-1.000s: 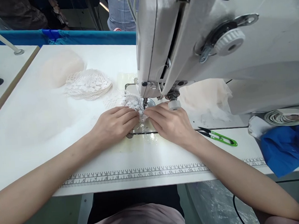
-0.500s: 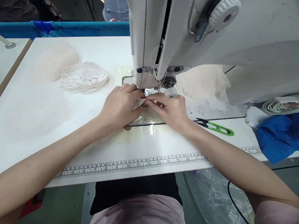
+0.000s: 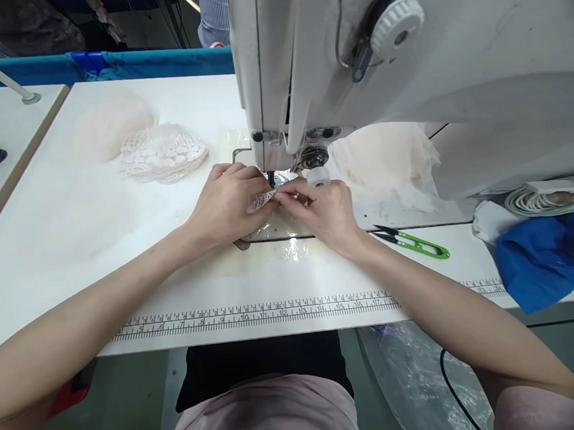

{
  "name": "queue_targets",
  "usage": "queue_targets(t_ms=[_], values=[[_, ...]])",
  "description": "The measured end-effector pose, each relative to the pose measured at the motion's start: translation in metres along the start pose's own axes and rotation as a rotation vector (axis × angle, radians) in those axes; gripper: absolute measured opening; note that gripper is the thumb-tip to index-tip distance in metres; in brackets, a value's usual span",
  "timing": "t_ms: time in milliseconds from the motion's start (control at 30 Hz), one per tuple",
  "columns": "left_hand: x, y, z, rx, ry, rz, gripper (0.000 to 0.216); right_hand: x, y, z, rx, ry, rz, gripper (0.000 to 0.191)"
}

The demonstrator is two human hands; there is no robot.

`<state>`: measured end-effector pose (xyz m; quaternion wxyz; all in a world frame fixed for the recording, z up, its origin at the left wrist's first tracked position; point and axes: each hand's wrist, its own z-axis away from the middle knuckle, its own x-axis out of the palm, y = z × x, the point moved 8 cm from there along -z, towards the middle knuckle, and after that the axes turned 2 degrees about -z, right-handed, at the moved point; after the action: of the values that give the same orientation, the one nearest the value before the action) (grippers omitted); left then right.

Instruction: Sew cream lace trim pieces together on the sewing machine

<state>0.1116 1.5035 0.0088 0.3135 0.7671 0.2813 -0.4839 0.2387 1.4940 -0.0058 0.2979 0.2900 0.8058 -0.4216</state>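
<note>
A small piece of white lace (image 3: pixel 261 200) is gripped between my two hands, just in front of the sewing machine's needle area (image 3: pixel 271 177). My left hand (image 3: pixel 232 202) is closed round it, thumb and fingers on either side, covering much of the piece. At its right end, my right hand (image 3: pixel 323 209) pinches the lace with thumb and index finger, the fingertips of both hands almost meeting. The head of the white sewing machine (image 3: pixel 269 80) rises directly behind my fingers. Whether the lace reaches under the presser foot is hidden.
A stack of lace pieces (image 3: pixel 164 154) and sheer beige fabric (image 3: pixel 111 125) lie to the left. More sheer fabric (image 3: pixel 385 160) sits under the machine arm. Green thread snips (image 3: pixel 418 242) and a blue cloth (image 3: pixel 547 257) are at right. A printed ruler (image 3: pixel 264 314) runs along the table's front edge.
The view has shifted slightly, so the machine appears a little further left. Both hands keep hold of the lace, almost unmoved at the machine.
</note>
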Motion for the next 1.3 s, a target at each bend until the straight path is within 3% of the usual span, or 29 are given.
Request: queue_targets(t_ms=[100,233,433,600,1300], values=[[-0.005,0.006,0.003,0.094,0.049,-0.079,0.022,-0.002,-0.007,0.003,-0.067,-0.009,-0.003,0.025],[-0.007,0.026,0.02,0.271,0.09,-0.248,0.022,-0.002,-0.03,0.015,-0.333,-0.053,0.18,0.024],[-0.009,0.044,0.043,0.318,0.166,-0.408,0.02,-0.005,-0.05,0.032,-0.568,-0.047,0.431,0.017],[-0.004,0.041,0.046,0.332,0.103,-0.372,0.026,-0.005,-0.05,0.033,-0.577,-0.074,0.454,0.016],[-0.004,0.032,0.038,0.272,0.125,-0.304,0.025,0.0,-0.045,0.027,-0.525,-0.087,0.495,0.019]])
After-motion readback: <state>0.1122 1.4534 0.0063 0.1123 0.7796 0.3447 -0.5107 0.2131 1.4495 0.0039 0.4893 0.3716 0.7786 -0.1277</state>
